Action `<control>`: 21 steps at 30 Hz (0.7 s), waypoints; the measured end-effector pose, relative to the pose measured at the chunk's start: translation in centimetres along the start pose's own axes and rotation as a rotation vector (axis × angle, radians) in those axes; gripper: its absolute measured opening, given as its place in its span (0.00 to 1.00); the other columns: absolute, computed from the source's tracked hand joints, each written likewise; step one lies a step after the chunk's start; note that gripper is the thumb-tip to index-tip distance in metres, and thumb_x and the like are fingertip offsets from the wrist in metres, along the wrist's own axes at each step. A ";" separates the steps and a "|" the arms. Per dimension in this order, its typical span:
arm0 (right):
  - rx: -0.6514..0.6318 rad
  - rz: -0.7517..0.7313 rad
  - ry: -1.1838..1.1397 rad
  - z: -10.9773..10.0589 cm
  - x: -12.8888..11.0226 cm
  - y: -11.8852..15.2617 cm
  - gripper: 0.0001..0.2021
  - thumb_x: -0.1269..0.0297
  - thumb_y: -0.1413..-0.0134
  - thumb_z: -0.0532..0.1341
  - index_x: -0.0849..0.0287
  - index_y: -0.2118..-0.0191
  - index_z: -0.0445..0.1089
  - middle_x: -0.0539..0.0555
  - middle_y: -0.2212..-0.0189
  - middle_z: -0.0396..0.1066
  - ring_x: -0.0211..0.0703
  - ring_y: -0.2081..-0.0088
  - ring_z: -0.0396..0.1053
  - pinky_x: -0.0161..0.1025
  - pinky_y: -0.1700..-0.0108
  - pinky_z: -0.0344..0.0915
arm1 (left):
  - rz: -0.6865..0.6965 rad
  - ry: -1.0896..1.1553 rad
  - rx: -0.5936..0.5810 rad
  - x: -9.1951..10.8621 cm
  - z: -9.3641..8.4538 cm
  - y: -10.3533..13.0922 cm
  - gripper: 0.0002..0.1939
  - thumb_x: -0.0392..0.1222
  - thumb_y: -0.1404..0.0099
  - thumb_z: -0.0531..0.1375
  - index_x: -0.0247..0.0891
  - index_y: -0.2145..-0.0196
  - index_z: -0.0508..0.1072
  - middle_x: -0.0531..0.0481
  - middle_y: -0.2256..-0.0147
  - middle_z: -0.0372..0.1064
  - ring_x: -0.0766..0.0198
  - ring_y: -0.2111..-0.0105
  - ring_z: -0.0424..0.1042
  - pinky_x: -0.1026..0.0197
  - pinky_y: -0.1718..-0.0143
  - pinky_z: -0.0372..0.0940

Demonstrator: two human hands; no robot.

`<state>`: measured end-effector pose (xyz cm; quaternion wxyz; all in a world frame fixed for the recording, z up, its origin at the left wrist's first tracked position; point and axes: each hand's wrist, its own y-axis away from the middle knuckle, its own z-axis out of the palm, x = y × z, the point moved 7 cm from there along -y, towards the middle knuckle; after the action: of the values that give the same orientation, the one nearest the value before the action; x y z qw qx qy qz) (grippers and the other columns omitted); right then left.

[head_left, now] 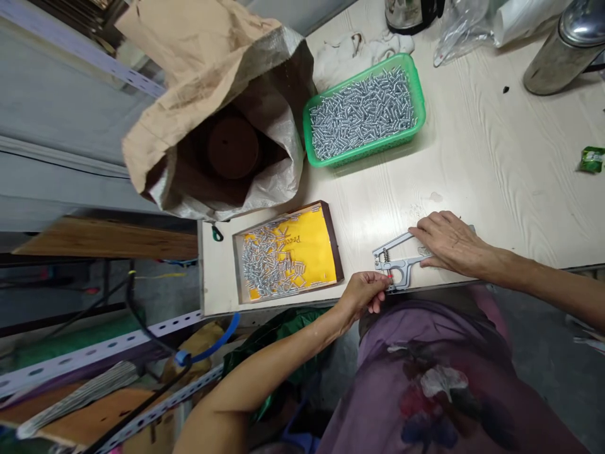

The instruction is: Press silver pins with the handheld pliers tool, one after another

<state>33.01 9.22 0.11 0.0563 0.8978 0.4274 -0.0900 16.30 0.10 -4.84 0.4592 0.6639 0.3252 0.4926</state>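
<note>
My right hand (447, 243) is wrapped round the handles of a grey metal hand tool (401, 270) at the table's front edge. The tool has a small spring between its arms and a red spot near its jaw. At that jaw, the fingertips of my left hand (366, 293) are pinched together; what they hold is too small to make out. Left of the tool lies a shallow tray (338, 252) with a yellow lining and many small metal springs or screws. Behind it, a green basket (366, 151) is full of similar metal pieces.
A large open sack (278, 183) stands at the back left of the table (472, 157). A metal flask (551, 63), a kettle (404, 16), plastic bags, a white cloth (331, 60) and a green wrapper (590, 159) lie farther back and right.
</note>
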 end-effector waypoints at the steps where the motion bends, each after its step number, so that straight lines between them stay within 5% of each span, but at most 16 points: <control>1: 0.003 0.006 -0.009 0.0 -0.1 0.1 0.17 0.56 0.45 0.64 0.63 0.54 0.68 0.61 0.60 0.70 0.52 0.59 0.62 0.44 0.57 0.55 | 0.030 -0.051 0.025 -0.1 -0.2 0.2 0.13 0.48 0.37 0.63 0.33 0.69 0.71 0.60 0.86 0.61 0.74 0.90 0.56 0.70 0.88 0.49; 5: 0.014 0.024 -0.039 0.3 -0.3 0.5 0.16 0.59 0.44 0.63 0.65 0.55 0.68 0.63 0.60 0.70 0.52 0.59 0.62 0.44 0.58 0.56 | 0.482 -0.411 0.310 2.2 -1.3 2.3 0.12 0.47 0.34 0.60 0.34 0.68 0.74 0.53 0.78 0.68 0.69 0.78 0.67 0.67 0.75 0.62; 8: 0.035 0.023 -0.049 0.5 -0.3 0.6 0.15 0.59 0.42 0.62 0.65 0.54 0.68 0.62 0.60 0.69 0.52 0.58 0.62 0.44 0.58 0.56 | 0.920 -0.711 0.464 5.1 0.5 4.2 0.14 0.49 0.34 0.60 0.36 0.56 0.74 0.43 0.61 0.73 0.58 0.61 0.72 0.59 0.57 0.67; 10: 0.045 0.025 -0.053 0.6 -0.3 0.7 0.16 0.58 0.42 0.61 0.64 0.53 0.67 0.62 0.59 0.69 0.52 0.58 0.61 0.44 0.58 0.57 | 1.090 -0.897 0.484 6.5 2.4 4.1 0.23 0.51 0.34 0.60 0.35 0.47 0.68 0.37 0.49 0.69 0.52 0.50 0.68 0.51 0.49 0.65; 15: 0.040 0.066 -0.067 0.5 -0.1 1.4 0.23 0.56 0.44 0.63 0.67 0.48 0.64 0.64 0.56 0.68 0.54 0.55 0.62 0.46 0.57 0.59 | 1.133 -1.199 0.410 9.0 5.0 1.0 0.32 0.50 0.32 0.57 0.32 0.37 0.53 0.33 0.44 0.62 0.48 0.48 0.64 0.46 0.48 0.65; 21: -0.029 0.163 0.000 -0.1 0.5 2.1 0.19 0.62 0.47 0.66 0.66 0.52 0.68 0.63 0.59 0.70 0.54 0.56 0.63 0.44 0.59 0.58 | 1.099 -1.338 0.322 10.1 5.3 0.3 0.29 0.47 0.33 0.59 0.35 0.40 0.55 0.39 0.51 0.64 0.50 0.53 0.65 0.48 0.53 0.65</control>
<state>34.93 8.34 0.13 0.0765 0.9287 0.3541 -0.0788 24.43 7.42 -1.48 0.1523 0.9324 -0.3120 0.0999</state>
